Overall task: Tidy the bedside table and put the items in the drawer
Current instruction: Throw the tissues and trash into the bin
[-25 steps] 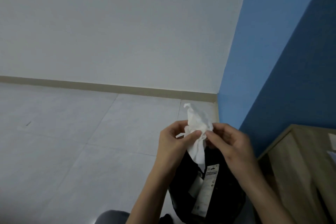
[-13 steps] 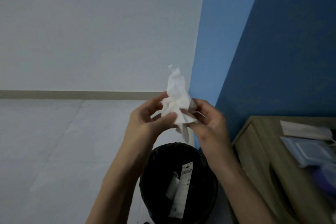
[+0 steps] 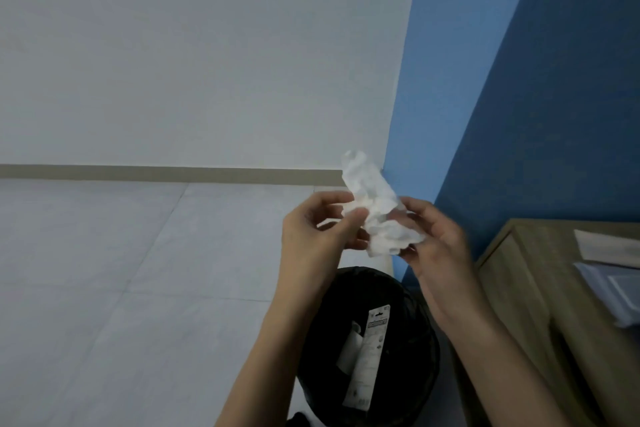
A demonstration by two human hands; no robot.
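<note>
We hold a crumpled tissue [image 3: 375,215] straight above the bin [image 3: 417,360], both hands on it. Our left hand [image 3: 317,236] pinches its left edge between thumb and forefinger, the other fingers loosely curled behind. Our right hand [image 3: 436,248] curls its fingers round the lower right part, though blur hides exactly which ones press. The bin already holds a long card [image 3: 372,350] and a pale scrap beside it. The table [image 3: 519,274] stands just right of the bin with papers [image 3: 604,246] on top; its drawer is out of view.

The step in hand looks like binning the tissue. To do it well, we ball it tighter first, since a loose tail sticks up and could catch air and drift. We lower both hands nearer the bin's mouth and centre the wad over the opening, not its far rim. We release with both hands together so it does not cling to one thumb. Then we turn to the things right of the bin, which we judge to be the main work left.
</note>
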